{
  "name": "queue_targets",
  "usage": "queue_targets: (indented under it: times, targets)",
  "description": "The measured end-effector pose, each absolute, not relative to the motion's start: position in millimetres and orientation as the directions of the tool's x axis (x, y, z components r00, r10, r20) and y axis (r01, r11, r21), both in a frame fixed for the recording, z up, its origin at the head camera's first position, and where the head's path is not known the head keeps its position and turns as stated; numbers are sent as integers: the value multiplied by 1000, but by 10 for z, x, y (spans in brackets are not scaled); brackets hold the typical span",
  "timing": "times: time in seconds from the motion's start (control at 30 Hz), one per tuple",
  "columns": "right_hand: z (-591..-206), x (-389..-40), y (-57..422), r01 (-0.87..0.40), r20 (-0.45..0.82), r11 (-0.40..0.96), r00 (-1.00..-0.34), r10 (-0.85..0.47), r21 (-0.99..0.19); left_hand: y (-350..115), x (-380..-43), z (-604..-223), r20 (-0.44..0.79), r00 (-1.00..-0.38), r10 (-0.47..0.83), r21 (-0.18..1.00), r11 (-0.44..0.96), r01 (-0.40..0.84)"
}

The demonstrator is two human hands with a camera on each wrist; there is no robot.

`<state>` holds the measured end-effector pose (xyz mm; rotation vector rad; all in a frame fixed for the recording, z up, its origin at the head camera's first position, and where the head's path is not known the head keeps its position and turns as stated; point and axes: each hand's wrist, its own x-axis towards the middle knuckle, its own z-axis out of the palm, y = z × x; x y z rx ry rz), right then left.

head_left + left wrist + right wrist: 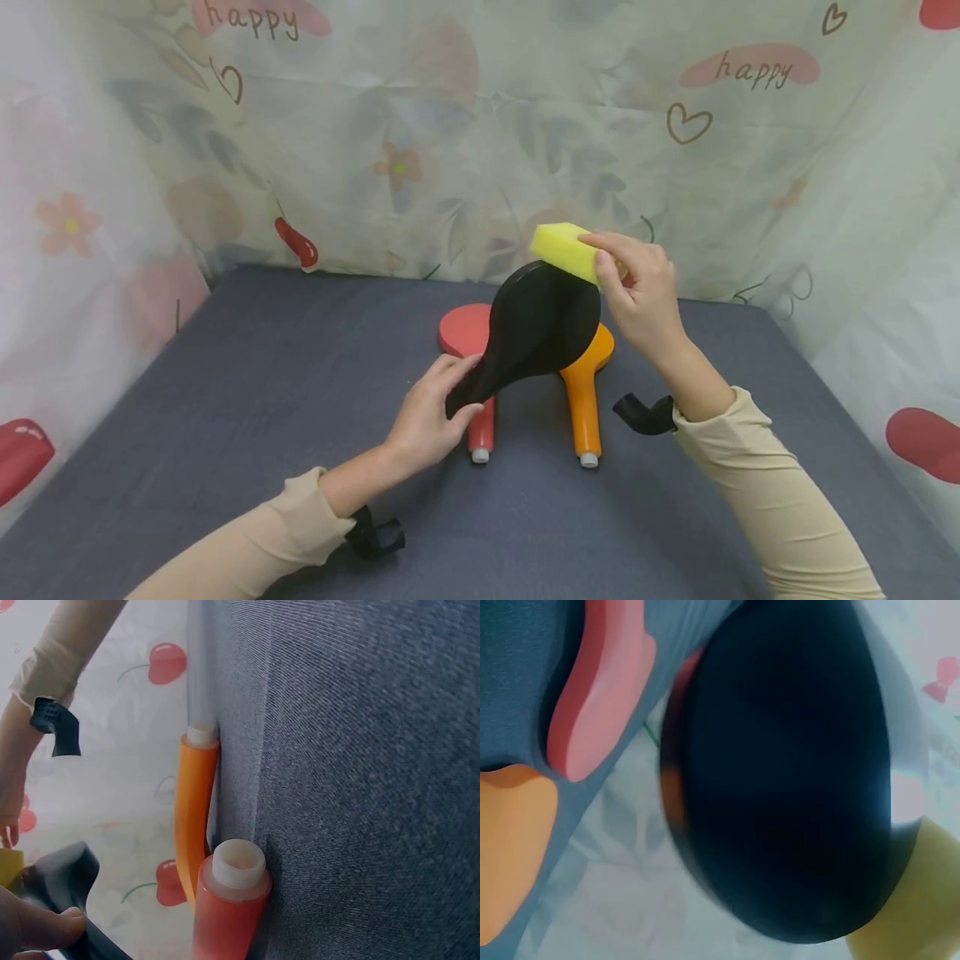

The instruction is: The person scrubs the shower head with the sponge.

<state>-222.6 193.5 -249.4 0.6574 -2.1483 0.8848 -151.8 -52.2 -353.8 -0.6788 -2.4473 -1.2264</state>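
Note:
My left hand (pixel 433 410) grips the handle of a black shower head (pixel 543 321), held tilted above the table with its round head up and to the right. In my right hand (pixel 639 287) a yellow sponge (pixel 566 248) is pinched between thumb and fingers, against the upper right rim of that head. The right wrist view shows the black shower head (pixel 787 780) large and blurred, the sponge (pixel 922 907) at its lower right edge. Behind it on the table lie a red shower head (pixel 461 329) and an orange shower head (pixel 583 400), each partly covered by the black one.
A dark grey cloth covers the table (pixel 300 375). Printed curtains (pixel 360 125) with cherries and flowers stand behind it and at both sides. Black bands with stubs hang from both wrists, one black stub (pixel 645 414) near the orange handle.

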Motion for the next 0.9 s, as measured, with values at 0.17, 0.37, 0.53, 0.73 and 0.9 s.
queue_targets:
  times: [0.17, 0.37, 0.53, 0.73, 0.9]
  targets:
    - [-2475, -2218, 1943, -642, 741, 652, -647, -179, -403, -520, -1515, -3555, 472, -839, 272, 653, 531, 540]
    - [-2462, -2191, 1892, -637, 749, 658, -642, -165, -402, -513, -1513, -3567, 477, -835, 275, 647, 532, 546]
    - [-2456, -2120, 1768, -698, 782, 654, -569, -257, -293, -505, -1519, -3581, 489, -827, 277, 641, 530, 556]
    - [-2433, -2077, 1707, -718, 798, 660, -522, -301, -220, -498, -1522, -3590, 500, -817, 288, 622, 537, 570]
    - [-2436, -2049, 1650, -712, 793, 673, -521, -317, -199, -494, -1523, -3584, 503, -813, 293, 620, 533, 575]
